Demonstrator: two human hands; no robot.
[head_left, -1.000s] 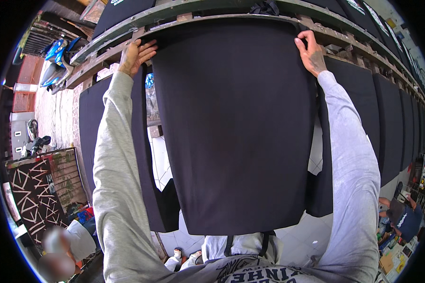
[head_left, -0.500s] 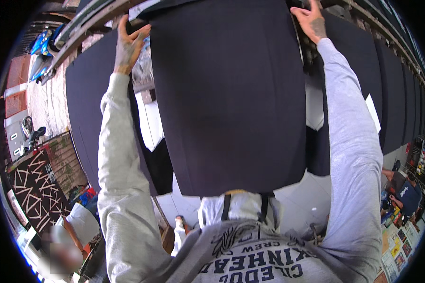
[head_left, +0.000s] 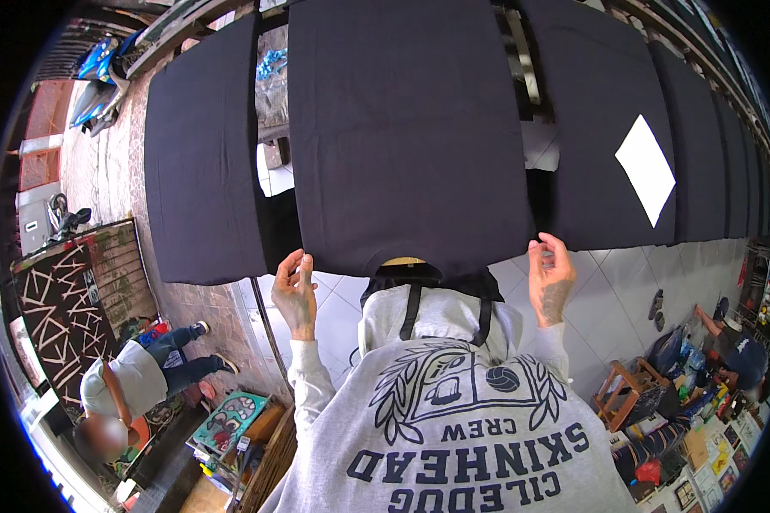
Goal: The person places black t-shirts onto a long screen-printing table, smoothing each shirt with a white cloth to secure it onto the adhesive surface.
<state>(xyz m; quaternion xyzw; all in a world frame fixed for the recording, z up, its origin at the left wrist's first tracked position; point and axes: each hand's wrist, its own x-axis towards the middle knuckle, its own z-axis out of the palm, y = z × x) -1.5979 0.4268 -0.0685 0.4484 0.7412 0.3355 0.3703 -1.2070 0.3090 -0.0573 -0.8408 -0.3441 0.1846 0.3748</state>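
Note:
A black T-shirt (head_left: 406, 128) lies flat and smooth over a board straight in front of me, its neck opening (head_left: 402, 262) toward my body. At its near left corner my left hand (head_left: 296, 295) pinches the edge of the cloth between thumb and fingers. My right hand (head_left: 552, 280) is at the near right corner, thumb and fingertips closed on the edge there. Black cloth hangs below the board on both sides. A similar black shirt (head_left: 201, 162) covers the board to the left. On the shirt (head_left: 586, 128) to the right lies a white square sheet (head_left: 647, 171).
More boards with black cloth (head_left: 693, 145) line the rack to the right. A person in a light shirt (head_left: 127, 385) is at lower left, near a cluttered table (head_left: 227, 423). Another person (head_left: 744, 355) crouches at right beside a wooden crate (head_left: 629, 392). A blue motorbike (head_left: 98, 81) stands at far left.
Both hands have come back from the shirt's far side corners to its near corners. My arms are now drawn in. The white sheet on the right shirt is now fully in view.

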